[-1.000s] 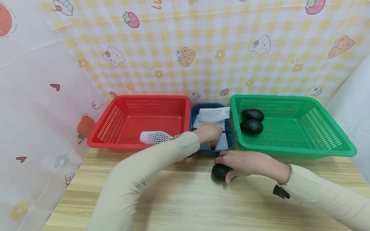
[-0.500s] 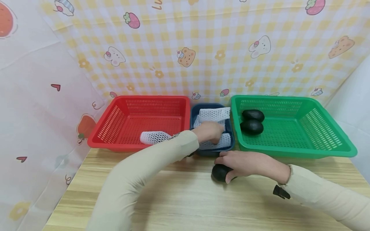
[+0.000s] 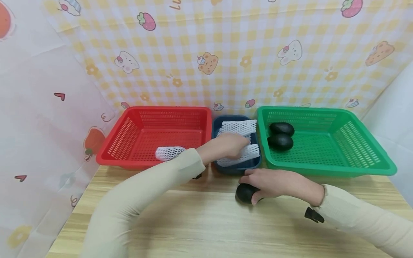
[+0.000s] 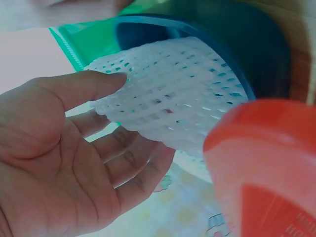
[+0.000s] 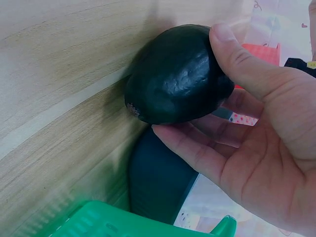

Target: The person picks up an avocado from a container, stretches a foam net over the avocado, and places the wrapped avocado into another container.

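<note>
My left hand (image 3: 229, 145) is over the small dark blue basket (image 3: 217, 122), pinching a white foam net sleeve (image 4: 168, 94) between thumb and fingers. One end of that sleeve is still inside the basket in the left wrist view. Another foam net (image 3: 240, 127) lies at the back of the same basket. On the table in front, my right hand (image 3: 274, 182) grips a dark avocado (image 5: 175, 79), thumb on one side and fingers on the other. Its stem scar shows in the right wrist view.
To the left stands a red basket (image 3: 106, 154) with a white foam net (image 3: 169, 153) in it, partly behind my left sleeve; its contents are unclear. A green basket (image 3: 335, 170) on the right holds two dark avocados (image 3: 280, 142). A patterned cloth hangs behind.
My left hand has shifted slightly left, and the front foam net has risen and tilted with it. My right hand and its avocado have stayed in place.
</note>
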`<state>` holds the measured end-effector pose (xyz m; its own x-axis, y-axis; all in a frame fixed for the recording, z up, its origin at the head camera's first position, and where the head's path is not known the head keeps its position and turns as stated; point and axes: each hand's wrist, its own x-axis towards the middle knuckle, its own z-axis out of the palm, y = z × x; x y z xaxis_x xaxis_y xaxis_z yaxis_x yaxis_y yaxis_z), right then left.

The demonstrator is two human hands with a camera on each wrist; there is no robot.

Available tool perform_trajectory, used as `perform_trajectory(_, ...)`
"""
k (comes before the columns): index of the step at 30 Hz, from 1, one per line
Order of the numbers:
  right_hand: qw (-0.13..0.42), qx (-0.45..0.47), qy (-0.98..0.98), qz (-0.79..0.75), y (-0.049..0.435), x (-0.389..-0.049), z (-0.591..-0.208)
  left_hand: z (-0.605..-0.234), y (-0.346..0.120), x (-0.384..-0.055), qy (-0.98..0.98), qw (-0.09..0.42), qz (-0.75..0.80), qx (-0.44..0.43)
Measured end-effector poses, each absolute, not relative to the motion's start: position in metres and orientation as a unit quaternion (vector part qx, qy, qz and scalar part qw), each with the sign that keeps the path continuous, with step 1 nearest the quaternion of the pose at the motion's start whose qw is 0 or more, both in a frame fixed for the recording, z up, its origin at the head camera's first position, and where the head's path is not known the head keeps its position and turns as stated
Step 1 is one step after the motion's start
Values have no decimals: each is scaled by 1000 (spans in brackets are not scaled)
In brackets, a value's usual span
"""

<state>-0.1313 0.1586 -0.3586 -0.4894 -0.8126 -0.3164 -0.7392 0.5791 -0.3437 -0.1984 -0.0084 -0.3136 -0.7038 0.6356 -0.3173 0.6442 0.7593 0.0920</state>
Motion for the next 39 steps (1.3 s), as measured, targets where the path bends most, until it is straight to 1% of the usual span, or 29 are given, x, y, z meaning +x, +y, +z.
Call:
perform_trajectory(6, 224, -450, 861, -78, 158, -130, -357, -307, -22, -182, 911, 133, -5, 390)
perform_trajectory(16, 225, -445, 864, -76, 162, -126, -359, -290, -37, -158, 895, 94, 54, 432)
perform_trajectory(23, 206, -449, 867, -71, 165, -122, -357, -276, -49, -147, 886, 68, 82, 451)
perform_trajectory(26, 190, -460, 864, -74, 167, -121, -358, -273, -55, -143, 884, 66, 86, 455)
perform_trajectory(32, 185, -452, 870, -71, 171, -121, -355, -268, -70, -140, 884, 74, 87, 453)
perform_trajectory(39, 170, -441, 877, -83, 176, -119, -327, -265, -83, -144, 890, 85, 92, 438)
